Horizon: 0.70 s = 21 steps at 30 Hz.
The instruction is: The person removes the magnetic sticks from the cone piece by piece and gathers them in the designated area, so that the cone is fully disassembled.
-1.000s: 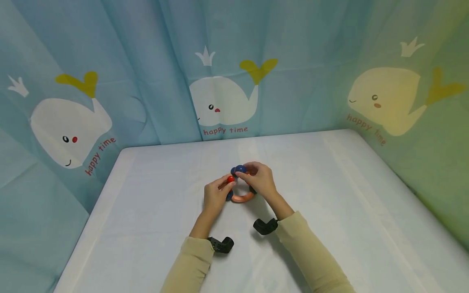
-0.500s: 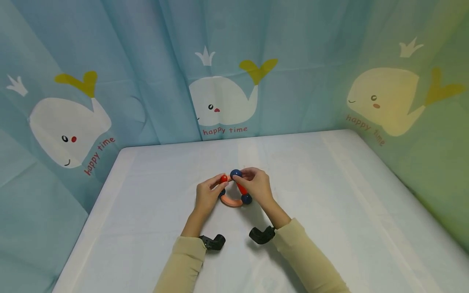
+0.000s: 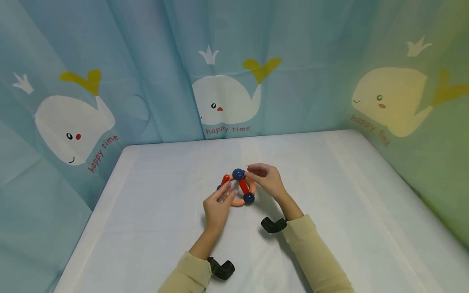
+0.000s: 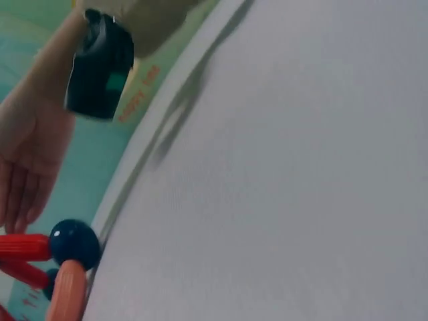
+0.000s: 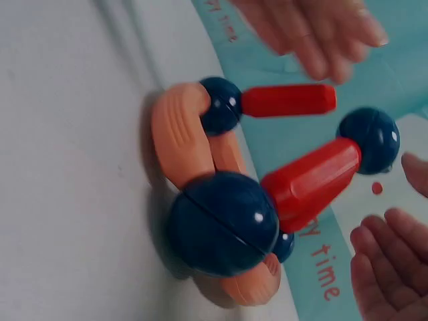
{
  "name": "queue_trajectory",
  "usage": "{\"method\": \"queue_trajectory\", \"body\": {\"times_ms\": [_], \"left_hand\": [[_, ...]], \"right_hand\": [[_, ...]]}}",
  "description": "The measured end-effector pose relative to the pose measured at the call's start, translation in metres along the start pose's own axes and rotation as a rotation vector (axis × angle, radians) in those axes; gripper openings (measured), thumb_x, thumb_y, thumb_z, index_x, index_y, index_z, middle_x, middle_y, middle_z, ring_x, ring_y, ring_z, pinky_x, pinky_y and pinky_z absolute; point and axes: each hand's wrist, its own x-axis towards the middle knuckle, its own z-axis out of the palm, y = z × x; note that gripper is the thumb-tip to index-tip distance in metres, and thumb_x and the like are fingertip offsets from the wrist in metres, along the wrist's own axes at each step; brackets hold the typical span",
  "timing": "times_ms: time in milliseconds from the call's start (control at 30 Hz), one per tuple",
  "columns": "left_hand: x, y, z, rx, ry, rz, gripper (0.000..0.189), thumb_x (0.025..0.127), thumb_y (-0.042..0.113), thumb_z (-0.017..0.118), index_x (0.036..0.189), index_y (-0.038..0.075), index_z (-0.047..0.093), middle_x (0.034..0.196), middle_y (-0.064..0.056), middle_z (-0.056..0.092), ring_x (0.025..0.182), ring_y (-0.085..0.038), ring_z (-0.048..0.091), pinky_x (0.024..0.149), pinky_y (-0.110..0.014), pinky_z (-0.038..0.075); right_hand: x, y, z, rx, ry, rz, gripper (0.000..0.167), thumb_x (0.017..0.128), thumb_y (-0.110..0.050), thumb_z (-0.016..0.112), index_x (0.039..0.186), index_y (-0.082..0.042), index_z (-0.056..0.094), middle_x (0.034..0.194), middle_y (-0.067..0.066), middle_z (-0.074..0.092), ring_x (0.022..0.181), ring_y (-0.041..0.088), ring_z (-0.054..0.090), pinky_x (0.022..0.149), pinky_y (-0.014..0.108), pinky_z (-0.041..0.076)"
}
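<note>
A magnetic stick-and-ball toy stands on the table: curved orange rods (image 3: 238, 202) joined by dark blue balls (image 3: 248, 198) into a ring. Red rods (image 5: 314, 180) rise from the ring's balls. One leaning rod carries a blue ball (image 3: 238, 174) on its upper end; another red rod (image 5: 287, 100) has a bare tip. My left hand (image 3: 217, 209) is at the near left side of the ring, fingers loosely extended close to the bare-tipped rod. My right hand (image 3: 269, 181) is right of the upper ball, fingers extended; the right wrist view shows a gap between them.
A white-covered table (image 3: 165, 203) lies under the toy. Behind it hangs a blue curtain (image 3: 157, 81) with printed whales. Black wrist cameras (image 3: 272, 225) stick out from both forearms, low over the table.
My left fingers have let go of the red rod and drawn back toward me. My right hand has released the upper blue ball and shifted right. The toy has turned slightly.
</note>
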Motion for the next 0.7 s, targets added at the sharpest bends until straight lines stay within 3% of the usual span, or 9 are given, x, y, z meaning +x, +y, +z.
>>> {"method": "queue_trajectory", "body": {"times_ms": [133,200,267,467,567,700], "left_hand": [[-0.001,0.009,0.008,-0.055,-0.013,-0.154,0.036,0.079,-0.003,0.068,0.112,-0.015,0.058,0.109,-0.028,0.059,0.1,-0.039,0.058,0.08,-0.034,0.049],[0.002,0.0,0.013,-0.064,-0.012,-0.182,0.036,0.079,-0.002,0.069,0.112,-0.015,0.058,0.109,-0.027,0.059,0.099,-0.038,0.059,0.078,-0.029,0.05],[0.004,-0.011,0.017,-0.075,-0.007,-0.174,0.037,0.08,0.0,0.07,0.112,-0.014,0.059,0.108,-0.026,0.06,0.098,-0.035,0.06,0.077,-0.027,0.05],[0.013,-0.021,0.03,-0.095,0.039,-0.153,0.033,0.08,0.003,0.07,0.11,-0.01,0.062,0.104,-0.022,0.063,0.095,-0.029,0.062,0.078,-0.029,0.05],[0.017,-0.029,0.036,-0.123,0.073,-0.157,0.03,0.081,0.004,0.069,0.107,-0.009,0.064,0.101,-0.02,0.065,0.093,-0.026,0.063,0.076,-0.028,0.05],[0.018,-0.027,0.04,-0.116,0.096,-0.181,0.027,0.081,0.006,0.069,0.103,-0.01,0.065,0.098,-0.019,0.066,0.091,-0.023,0.064,0.075,-0.027,0.051]], "right_hand": [[-0.002,-0.013,-0.003,0.046,-0.059,-0.026,0.033,0.084,-0.002,0.065,0.111,0.015,0.057,0.109,0.03,0.058,0.1,0.038,0.057,0.083,0.027,0.048],[-0.003,-0.017,-0.002,0.065,-0.072,-0.036,0.033,0.084,-0.001,0.064,0.112,0.016,0.056,0.11,0.031,0.057,0.1,0.04,0.057,0.083,0.024,0.048],[-0.003,-0.018,-0.001,0.068,-0.076,-0.053,0.033,0.084,0.0,0.064,0.112,0.016,0.056,0.11,0.032,0.057,0.1,0.04,0.057,0.084,0.027,0.048],[-0.005,-0.022,0.006,0.048,-0.084,-0.13,0.032,0.083,0.003,0.064,0.111,0.016,0.056,0.111,0.032,0.056,0.106,0.042,0.053,0.094,0.048,0.039],[-0.007,-0.027,0.01,0.031,-0.097,-0.163,0.032,0.083,0.004,0.064,0.111,0.016,0.056,0.112,0.03,0.056,0.107,0.041,0.052,0.095,0.048,0.038],[-0.011,-0.032,0.014,-0.024,-0.099,-0.196,0.032,0.083,0.005,0.064,0.112,0.015,0.056,0.111,0.028,0.058,0.105,0.039,0.054,0.094,0.046,0.04]]}}
